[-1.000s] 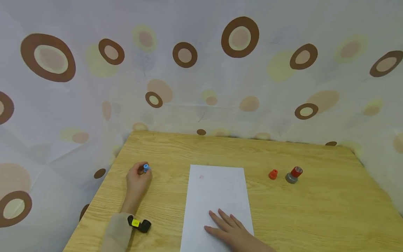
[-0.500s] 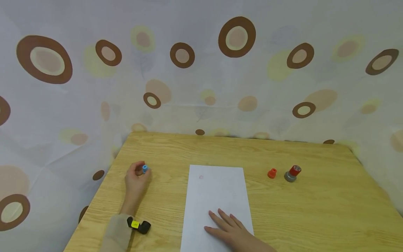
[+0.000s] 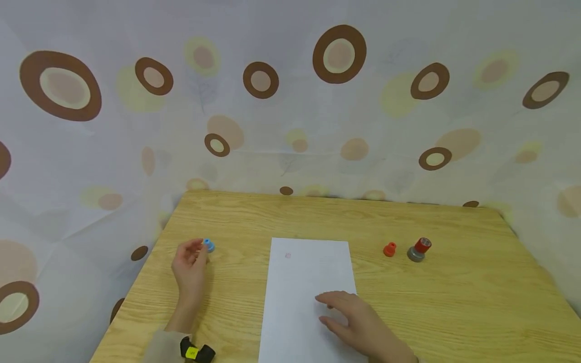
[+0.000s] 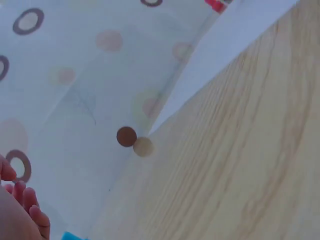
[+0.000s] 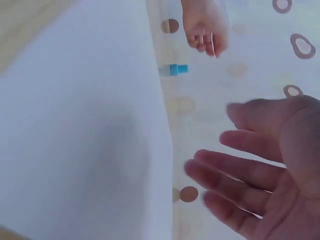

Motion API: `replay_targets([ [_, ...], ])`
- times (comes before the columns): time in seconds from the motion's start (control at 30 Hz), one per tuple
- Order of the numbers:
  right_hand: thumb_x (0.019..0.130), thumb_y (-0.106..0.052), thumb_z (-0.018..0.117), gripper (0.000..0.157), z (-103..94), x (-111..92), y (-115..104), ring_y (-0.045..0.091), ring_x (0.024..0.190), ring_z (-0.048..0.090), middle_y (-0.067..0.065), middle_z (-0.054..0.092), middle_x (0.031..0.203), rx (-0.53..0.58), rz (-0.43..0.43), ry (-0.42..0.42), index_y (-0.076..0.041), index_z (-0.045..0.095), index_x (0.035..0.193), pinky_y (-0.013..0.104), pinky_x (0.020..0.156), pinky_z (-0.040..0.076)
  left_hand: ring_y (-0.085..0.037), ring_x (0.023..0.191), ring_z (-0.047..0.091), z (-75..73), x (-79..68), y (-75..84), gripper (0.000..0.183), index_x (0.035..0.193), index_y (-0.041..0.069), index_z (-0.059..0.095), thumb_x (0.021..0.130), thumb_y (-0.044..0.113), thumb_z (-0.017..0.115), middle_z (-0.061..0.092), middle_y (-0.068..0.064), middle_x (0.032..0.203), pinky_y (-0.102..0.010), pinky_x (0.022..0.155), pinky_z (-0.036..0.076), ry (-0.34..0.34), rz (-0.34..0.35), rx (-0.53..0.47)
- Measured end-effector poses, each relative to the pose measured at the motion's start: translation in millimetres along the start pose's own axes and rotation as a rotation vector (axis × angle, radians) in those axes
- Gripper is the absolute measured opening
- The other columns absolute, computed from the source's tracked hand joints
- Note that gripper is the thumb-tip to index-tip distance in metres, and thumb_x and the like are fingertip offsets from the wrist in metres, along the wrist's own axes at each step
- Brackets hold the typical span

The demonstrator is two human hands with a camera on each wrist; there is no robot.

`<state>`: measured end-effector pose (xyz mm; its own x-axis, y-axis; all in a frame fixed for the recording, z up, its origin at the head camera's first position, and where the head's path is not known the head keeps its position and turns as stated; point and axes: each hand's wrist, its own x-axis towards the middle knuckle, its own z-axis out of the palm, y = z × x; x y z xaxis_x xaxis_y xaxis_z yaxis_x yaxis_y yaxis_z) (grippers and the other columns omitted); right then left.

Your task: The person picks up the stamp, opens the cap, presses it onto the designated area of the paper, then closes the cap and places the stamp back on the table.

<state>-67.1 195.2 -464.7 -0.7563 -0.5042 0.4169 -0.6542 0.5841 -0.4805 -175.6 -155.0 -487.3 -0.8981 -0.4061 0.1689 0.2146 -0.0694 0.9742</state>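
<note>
A small blue stepped piece [image 3: 209, 246], shaped like a little bell, stands on the table at the left. Just beside it, my left hand [image 3: 189, 264] has loosely bent fingers and holds nothing; the right wrist view shows a gap between that hand [image 5: 206, 30] and the blue piece [image 5: 178, 69]. A white sheet of paper [image 3: 299, 282] lies in the middle, with a faint pinkish mark [image 3: 288, 255] near its top left. Over its lower right part is my right hand [image 3: 358, 322], fingers extended and apart, holding nothing.
To the right of the paper stands a small red stepped piece [image 3: 389, 249]. Next to it is a red cylinder on a grey base [image 3: 418, 250], leaning or tilted. A patterned curtain [image 3: 290, 111] encloses the wooden table [image 3: 454, 302] at the back and sides.
My left hand has let go of the blue piece and drawn back slightly toward the lower left. My right hand, earlier spread flat on the paper, has lifted and turned.
</note>
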Motion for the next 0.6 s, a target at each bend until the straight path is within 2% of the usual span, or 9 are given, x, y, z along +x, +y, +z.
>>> replay_targets([
  [0.1, 0.080, 0.001, 0.079, 0.029, -8.4, 6, 6, 0.005, 0.072, 0.058, -0.005, 0.070, 0.091, -0.015, 0.037, 0.121, -0.009, 0.072, 0.106, 0.023, 0.061, 0.052, -0.008, 0.063, 0.052, 3.6, -17.5, 17.3, 0.019, 0.112, -0.012, 0.055, 0.095, -0.004, 0.059, 0.062, -0.002, 0.085, -0.017, 0.056, 0.044, -0.109, -0.115, -0.039],
  [0.27, 0.074, 0.006, 0.079, 0.023, -23.3, 14, 29, 0.007, 0.063, 0.054, -0.007, 0.065, 0.079, -0.191, 0.013, 0.313, -0.008, 0.074, 0.093, 0.016, 0.052, 0.045, -0.012, 0.066, 0.053, 13.8, -54.3, 39.8, 0.019, 0.111, -0.009, 0.056, 0.094, -0.001, 0.060, 0.063, -0.005, 0.083, -0.021, 0.058, 0.045, -0.284, -0.295, -0.043],
  [0.33, 0.074, 0.006, 0.078, 0.022, -29.0, 16, 42, 0.012, 0.069, 0.058, -0.002, 0.066, 0.083, -0.266, 0.010, 0.360, -0.005, 0.074, 0.092, 0.020, 0.054, 0.049, -0.013, 0.066, 0.053, 18.2, -70.9, 45.4, 0.017, 0.107, -0.007, 0.057, 0.093, 0.002, 0.062, 0.062, -0.006, 0.083, -0.021, 0.059, 0.045, -0.346, -0.357, -0.056],
  [0.43, 0.077, 0.007, 0.073, 0.023, -36.2, 18, 64, 0.029, 0.087, 0.061, 0.014, 0.068, 0.097, -0.335, 0.029, 0.390, 0.001, 0.071, 0.099, 0.038, 0.069, 0.055, -0.012, 0.062, 0.052, 23.2, -94.7, 46.2, 0.009, 0.097, -0.003, 0.059, 0.093, 0.004, 0.062, 0.061, -0.006, 0.079, -0.021, 0.057, 0.043, -0.439, -0.403, -0.094],
  [0.5, 0.080, 0.008, 0.070, 0.028, -40.2, 19, 76, 0.041, 0.099, 0.056, 0.023, 0.065, 0.110, -0.358, 0.082, 0.389, 0.005, 0.068, 0.107, 0.052, 0.078, 0.052, -0.011, 0.060, 0.051, 25.8, -109.4, 45.2, 0.003, 0.092, 0.001, 0.060, 0.093, 0.003, 0.062, 0.061, -0.004, 0.076, -0.020, 0.056, 0.042, -0.487, -0.432, -0.131],
  [0.6, 0.083, 0.008, 0.067, 0.035, -45.6, 18, 92, 0.053, 0.108, 0.048, 0.033, 0.057, 0.122, -0.367, 0.199, 0.369, 0.008, 0.062, 0.117, 0.064, 0.084, 0.045, -0.009, 0.058, 0.049, 29.6, -128.9, 41.9, 0.005, 0.089, 0.005, 0.061, 0.093, 0.002, 0.061, 0.061, -0.002, 0.074, -0.020, 0.055, 0.042, -0.558, -0.468, -0.187],
])
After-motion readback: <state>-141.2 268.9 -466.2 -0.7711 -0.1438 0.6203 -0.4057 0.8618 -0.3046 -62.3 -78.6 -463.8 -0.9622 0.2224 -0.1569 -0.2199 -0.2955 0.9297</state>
